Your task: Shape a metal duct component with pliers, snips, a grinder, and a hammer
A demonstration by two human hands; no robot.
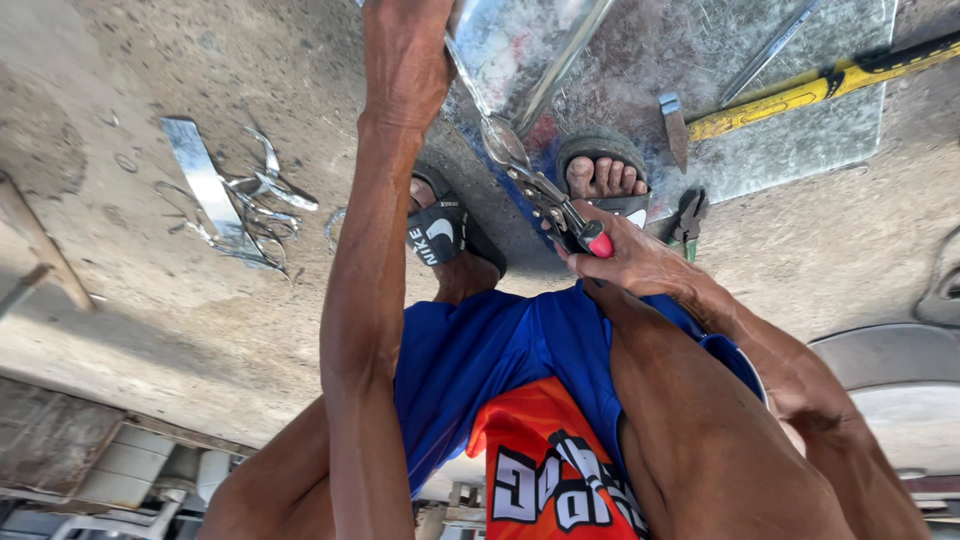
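On the ground, far left: a bare, dusty concrete floor [150,290], rough and sunlit, with a wooden stick [40,245] lying across it.
Scraps: a heap of curled metal offcuts [245,205] and one flat shiny strip lie on the floor, well apart from the hands.
Left hand [410,55]: closed on the near edge of the metal sheet [520,50], holding it raised; the fingers are partly out of view at the top.
Metal sheet: shiny, bent upward, over a flat galvanised sheet [800,130] spread on the floor.
Feet: in dark sandals, one beside the left forearm, one on the flat sheet's edge.
Right hand [625,255]: wrapped tight around the red-tipped handles of tin snips [540,190], whose blades meet the raised sheet's edge.
Floor, right: dark pliers [688,218] just beside the right foot.
On the flat sheet: a chisel [675,125] and a yellow-handled tool [800,95].
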